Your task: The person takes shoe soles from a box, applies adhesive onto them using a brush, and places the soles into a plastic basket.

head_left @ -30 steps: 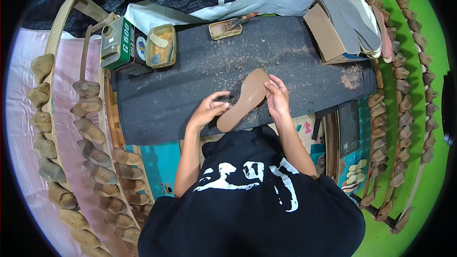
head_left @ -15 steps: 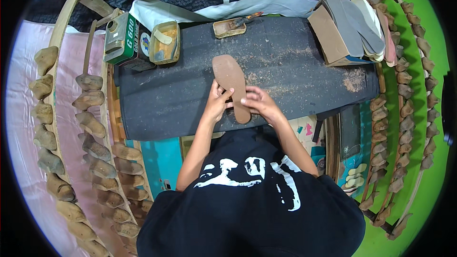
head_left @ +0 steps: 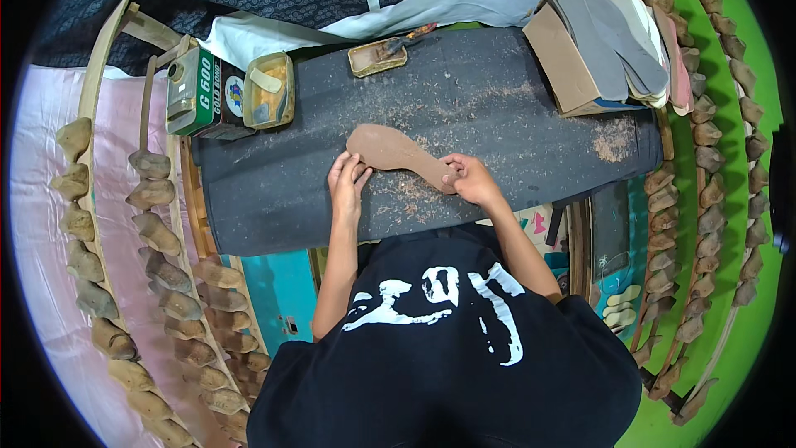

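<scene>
Between my hands is a brown shoe sole (head_left: 390,149), flat and foot-shaped, held slantwise above the dark-covered table (head_left: 323,199). Its wide toe end points to the left and its narrow heel end to the right. My left hand (head_left: 347,176) grips the lower left edge near the toe, thumb on the near side. At the heel end, my right hand (head_left: 471,179) pinches the sole between thumb and fingers. Light brown shavings (head_left: 414,206) lie scattered on the cloth beneath and around it.
A green and white tin (head_left: 207,91) and a tray with yellowish paste (head_left: 269,91) stand at the back left. A small tray with a brush (head_left: 377,58) sits far centre. At back right is a cardboard box of soles (head_left: 572,58). Racks of wooden shoe lasts (head_left: 157,236) flank both sides.
The sole has turned from nearly upright to slanting sideways, toe end now left. My left hand moved left to the toe part; my right hand moved to the heel end.
</scene>
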A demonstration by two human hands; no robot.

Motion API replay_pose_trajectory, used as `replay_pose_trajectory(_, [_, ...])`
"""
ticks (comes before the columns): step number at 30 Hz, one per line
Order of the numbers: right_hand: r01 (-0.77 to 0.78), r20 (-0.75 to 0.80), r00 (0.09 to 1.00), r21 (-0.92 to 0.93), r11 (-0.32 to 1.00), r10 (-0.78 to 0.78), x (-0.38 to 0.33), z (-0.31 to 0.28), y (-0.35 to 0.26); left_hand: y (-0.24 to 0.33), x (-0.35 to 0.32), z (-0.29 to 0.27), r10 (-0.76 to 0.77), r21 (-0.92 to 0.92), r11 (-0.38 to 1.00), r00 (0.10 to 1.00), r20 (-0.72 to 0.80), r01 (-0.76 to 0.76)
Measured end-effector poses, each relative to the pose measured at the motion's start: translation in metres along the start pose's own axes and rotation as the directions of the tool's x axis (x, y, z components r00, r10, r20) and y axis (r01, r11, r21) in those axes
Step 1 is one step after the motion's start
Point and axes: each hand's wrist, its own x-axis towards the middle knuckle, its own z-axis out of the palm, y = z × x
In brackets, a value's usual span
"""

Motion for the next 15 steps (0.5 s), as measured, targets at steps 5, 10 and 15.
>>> replay_pose_trajectory(5, [-0.015, -0.120, 0.992, -0.354, 0.935, -0.030, 0.009, -0.027, -0.028, -0.005, -0.007, -0.008, 0.037, 0.235, 0.971, 0.999, -0.005, -0.035])
replay_pose_trajectory(10, [0.179, -0.228, 0.915, -0.506, 0.843, -0.332, 0.037, -0.036, -0.016, -0.012, -0.017, 0.004, 0.150, 0.504, 0.848, 0.986, 0.072, -0.165])
replay_pose_trajectory(15, [0.238, -0.190, 0.906, -0.511, 0.826, -0.378, 0.052, -0.037, -0.024, -0.017, -0.016, -0.004, 0.167, 0.527, 0.833, 0.985, 0.049, -0.168])
